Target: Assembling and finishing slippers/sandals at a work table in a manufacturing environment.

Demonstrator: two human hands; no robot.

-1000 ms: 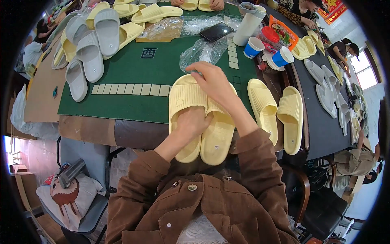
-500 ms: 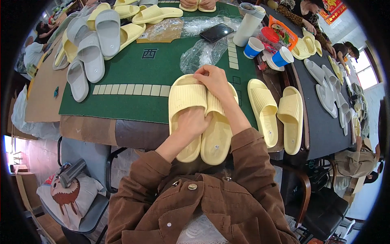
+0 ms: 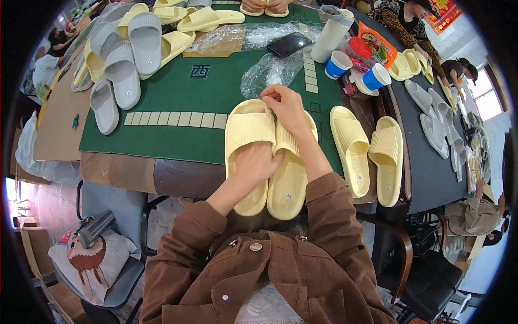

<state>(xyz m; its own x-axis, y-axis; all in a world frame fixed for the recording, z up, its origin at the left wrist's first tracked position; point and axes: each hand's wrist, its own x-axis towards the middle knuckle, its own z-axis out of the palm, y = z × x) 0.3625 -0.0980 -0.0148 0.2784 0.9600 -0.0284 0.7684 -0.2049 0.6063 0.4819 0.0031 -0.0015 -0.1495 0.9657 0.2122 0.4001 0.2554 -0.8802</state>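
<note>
Yellow slippers [image 3: 287,201] side by side in front of the torso, toes over the green mat [image 3: 162,93], heels past the near edge of the table [image 3: 183,174]. Left hand [image 3: 256,163] in the left slipper, fingers under the strap [image 3: 250,129], out of sight; spread or grip there, can't tell. Right hand [image 3: 286,108] over the right slipper's toe end, fingers bent inward, tips near the gap between toes; how tight, or on what, can't tell. Second yellow pair [image 3: 356,170] just to the right. Clear plastic bag [image 3: 270,74] just beyond the toes, black phone [image 3: 290,44] near it. Grey slippers [image 3: 144,46] heaped upper left.
</note>
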